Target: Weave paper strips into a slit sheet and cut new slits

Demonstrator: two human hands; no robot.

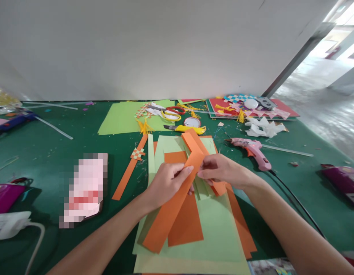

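Observation:
An orange paper strip [172, 208], long and wide, slants above a stack of papers. My left hand [169, 181] pinches it near the middle, thumb on top. Close beside it, my right hand [219, 170] is closed at the strip's upper part, where orange pieces cross; its fingertips are partly hidden. Beneath both hands lie light green sheets [217, 229] and an orange sheet [188, 229]. Narrow pale green strips [202, 189] show under the right hand. To the left is an orange strip with a woven checkered piece [137, 154] and a yellow tassel [144, 126].
Behind the stack lie scissors [172, 112], a yellow utility knife [190, 129] and a tape roll [192, 122]. A pink glue gun [253, 149] with a cord rests at right, a blue one [15, 121] at far left. A phone [88, 183] lies left. A grey panel [131, 49] stands behind.

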